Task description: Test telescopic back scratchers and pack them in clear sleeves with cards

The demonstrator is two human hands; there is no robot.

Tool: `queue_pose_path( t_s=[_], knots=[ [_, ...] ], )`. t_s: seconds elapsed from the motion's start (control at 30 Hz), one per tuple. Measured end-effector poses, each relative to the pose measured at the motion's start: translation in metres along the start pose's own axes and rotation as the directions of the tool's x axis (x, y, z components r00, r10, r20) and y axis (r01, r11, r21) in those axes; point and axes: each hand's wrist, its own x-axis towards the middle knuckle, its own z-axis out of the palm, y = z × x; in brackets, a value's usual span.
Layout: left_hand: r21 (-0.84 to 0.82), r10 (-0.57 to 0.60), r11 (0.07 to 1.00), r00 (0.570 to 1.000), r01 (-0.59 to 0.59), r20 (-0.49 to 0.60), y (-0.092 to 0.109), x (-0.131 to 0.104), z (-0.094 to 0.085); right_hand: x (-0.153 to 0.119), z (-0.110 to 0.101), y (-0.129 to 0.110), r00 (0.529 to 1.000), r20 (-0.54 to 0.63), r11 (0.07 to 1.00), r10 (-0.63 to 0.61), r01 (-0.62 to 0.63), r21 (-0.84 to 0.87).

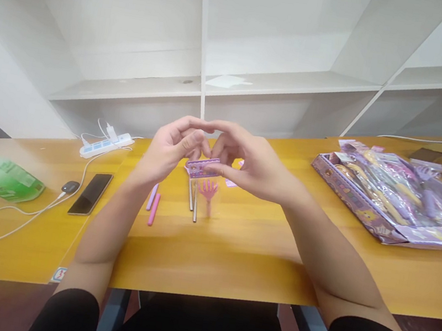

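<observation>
In front of me, above the desk, a clear plastic bag with a purple printed header card (202, 168) hangs from my hands. A pink hand-shaped back scratcher head (209, 189) shows through its plastic. My right hand (253, 162) is closed, its thumb pressed along the front of the card. My left hand (173, 147) curls in from the other side, fingertips at the card's top edge and partly hidden behind it. Below lie two metal rods (196, 200), partly covered by the bag, a pink tube (154, 210) and a lilac tube (152, 197).
To the right, a purple display box (357, 204) holds several bagged back scratchers. On the left are a black phone (90, 194), a green bottle (1, 175) on its side, a white cable (29, 210) and a power strip (106, 146). White shelving (291, 90) rises behind the desk.
</observation>
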Motion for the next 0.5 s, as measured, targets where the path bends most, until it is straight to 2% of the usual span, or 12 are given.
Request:
queue_pose_path(
  t_s=[0.1, 0.23, 0.37, 0.5],
  knots=[
    [0.088, 0.013, 0.996, 0.996, -0.021, 0.094, -0.006, 0.002, -0.008, 0.002, -0.004, 0.010, 0.998, -0.061, 0.998, -0.010, 0.006, -0.066],
    [0.243, -0.090, 0.969, 0.980, 0.045, 0.176, -0.012, 0.004, -0.013, 0.005, -0.010, 0.031, 0.990, -0.106, 0.964, -0.096, 0.066, -0.257],
    [0.388, -0.155, 0.917, 0.979, 0.092, 0.134, -0.015, 0.006, -0.010, 0.008, -0.009, 0.051, 0.975, -0.108, 0.924, -0.193, 0.144, -0.355],
    [0.395, -0.144, 0.915, 0.982, 0.086, 0.120, -0.016, 0.008, -0.010, 0.009, -0.007, 0.060, 0.950, -0.129, 0.907, -0.284, 0.222, -0.357]
  ],
)
